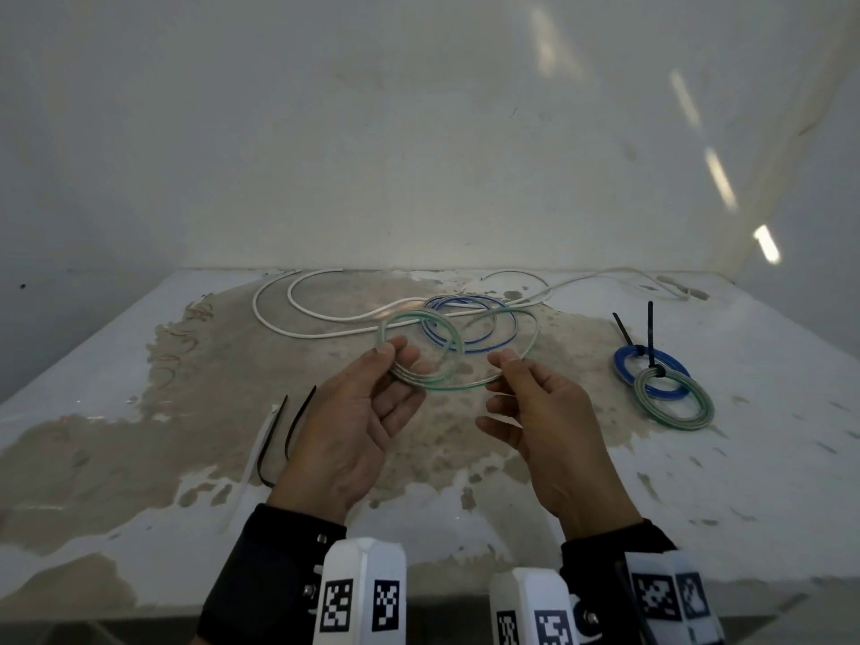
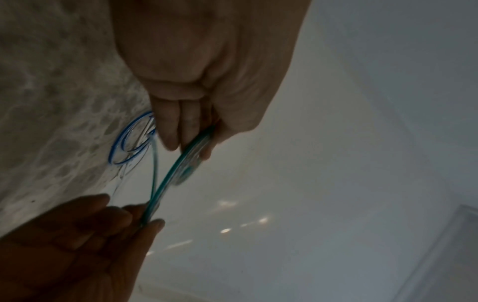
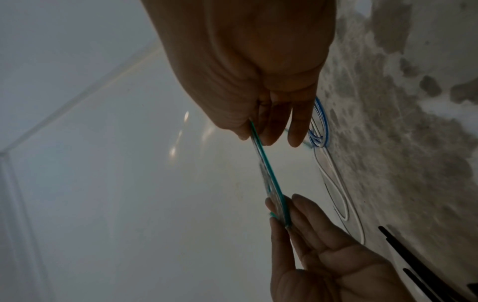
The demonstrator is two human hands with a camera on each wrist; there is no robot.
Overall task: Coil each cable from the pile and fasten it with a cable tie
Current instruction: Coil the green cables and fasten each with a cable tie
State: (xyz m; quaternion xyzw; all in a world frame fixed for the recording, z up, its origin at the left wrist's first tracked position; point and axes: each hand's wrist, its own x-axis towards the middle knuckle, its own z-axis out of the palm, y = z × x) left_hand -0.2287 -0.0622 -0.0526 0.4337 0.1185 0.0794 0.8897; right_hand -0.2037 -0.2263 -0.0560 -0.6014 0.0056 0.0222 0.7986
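The left hand (image 1: pixel 353 425) has its grip pinched on the stacked loops of the green cable (image 1: pixel 421 351), held above the counter (image 1: pixel 116 365). The right hand (image 1: pixel 540 412) pinches the free run just beside it. The cable looks light, springy and probably slick, so clamp where the loops cross. Spare cable ties (image 1: pixel 279 435) lie to the left.

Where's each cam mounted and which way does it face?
Head: on the head, facing forward and down at the table; both hands and wrist bands show.
Left wrist: looks along the left hand to the green-striped cable.
Right wrist: looks along the right hand to that cable.
Shared: both wrist views show the cable and the opposite hand.
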